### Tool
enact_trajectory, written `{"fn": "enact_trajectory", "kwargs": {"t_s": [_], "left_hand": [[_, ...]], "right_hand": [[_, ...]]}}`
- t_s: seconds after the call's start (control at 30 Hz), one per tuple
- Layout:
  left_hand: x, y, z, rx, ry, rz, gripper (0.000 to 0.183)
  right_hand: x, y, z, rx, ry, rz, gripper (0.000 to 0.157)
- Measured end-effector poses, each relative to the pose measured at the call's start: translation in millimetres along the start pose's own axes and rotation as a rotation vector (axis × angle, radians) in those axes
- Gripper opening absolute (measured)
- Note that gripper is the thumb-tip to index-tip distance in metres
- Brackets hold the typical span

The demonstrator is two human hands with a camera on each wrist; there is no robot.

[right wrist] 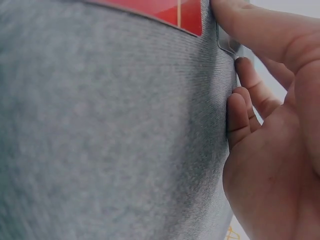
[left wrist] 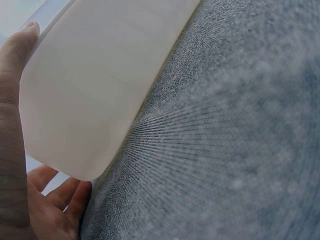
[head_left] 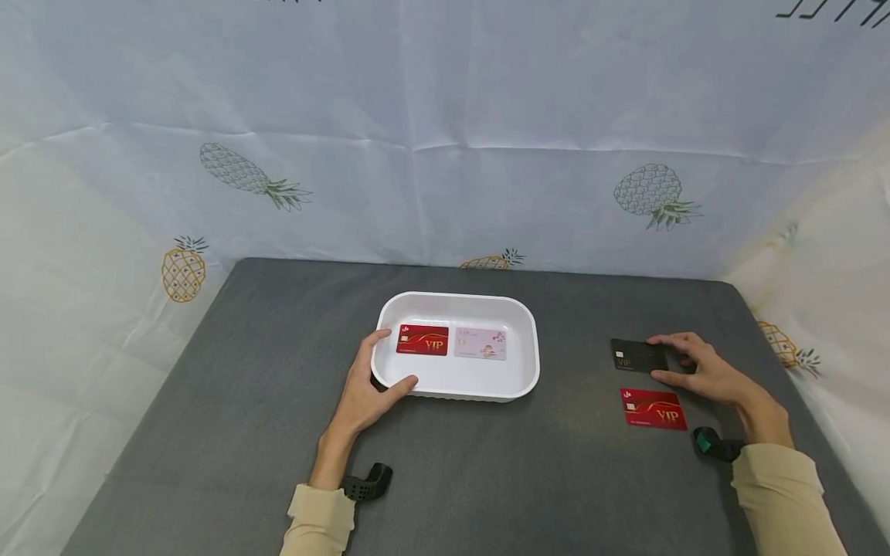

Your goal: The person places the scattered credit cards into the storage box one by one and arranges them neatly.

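A white plastic tray (head_left: 452,380) sits on the table, holding a red VIP card (head_left: 422,340) and a pale pink VIP card (head_left: 480,344) side by side. My left hand (head_left: 363,392) grips the tray's near left corner, thumb over the near rim; the left wrist view shows the other fingers around the corner. Over to the right, my right hand (head_left: 705,374) pinches the right end of a black VIP card (head_left: 631,356) between thumb and fingers. Whether that card is off the cloth, I cannot tell. Just in front of it lies another red VIP card (head_left: 653,408).
Dark grey cloth (head_left: 556,479) covers the table. Behind it hangs a pale curtain (head_left: 445,193) printed with pineapples, which also runs along both sides. Black bands (head_left: 368,483) are worn on both wrists.
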State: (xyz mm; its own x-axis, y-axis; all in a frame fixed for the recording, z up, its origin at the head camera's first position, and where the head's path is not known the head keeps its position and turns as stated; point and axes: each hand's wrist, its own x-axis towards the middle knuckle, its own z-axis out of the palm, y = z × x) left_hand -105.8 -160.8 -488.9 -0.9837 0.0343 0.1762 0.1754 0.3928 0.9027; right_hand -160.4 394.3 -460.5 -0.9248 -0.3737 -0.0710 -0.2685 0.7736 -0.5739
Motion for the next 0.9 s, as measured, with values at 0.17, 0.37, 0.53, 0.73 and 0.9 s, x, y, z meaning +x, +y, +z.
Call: {"fn": "enact_trajectory", "kwargs": {"t_s": [0.17, 0.37, 0.53, 0.73, 0.9], "left_hand": [[0.6, -0.8, -0.1, 0.004, 0.001, 0.005, 0.083], [0.2, -2.1, 0.1, 0.004, 0.001, 0.002, 0.083], [-0.3, -1.1, -0.2, -0.001, -0.002, -0.002, 0.084], [0.2, -0.4, -0.2, -0.001, 0.003, 0.011, 0.085], [0.2, -0.8, 0.6, -0.012, 0.003, 0.008, 0.085]], "right_hand": [[0.2, 0.7, 0.4, 0.028, 0.039, -0.052, 0.054], [-0.6, 1.0, 0.3, 0.038, 0.034, -0.054, 0.056], [-2.5, 0.5, 0.2, 0.021, 0.028, -0.032, 0.063], [-3.7, -0.6, 0.2, 0.013, 0.03, -0.007, 0.068], [-4.7, -1.4, 2.1, 0.013, 0.057, 0.008, 0.066]]}}
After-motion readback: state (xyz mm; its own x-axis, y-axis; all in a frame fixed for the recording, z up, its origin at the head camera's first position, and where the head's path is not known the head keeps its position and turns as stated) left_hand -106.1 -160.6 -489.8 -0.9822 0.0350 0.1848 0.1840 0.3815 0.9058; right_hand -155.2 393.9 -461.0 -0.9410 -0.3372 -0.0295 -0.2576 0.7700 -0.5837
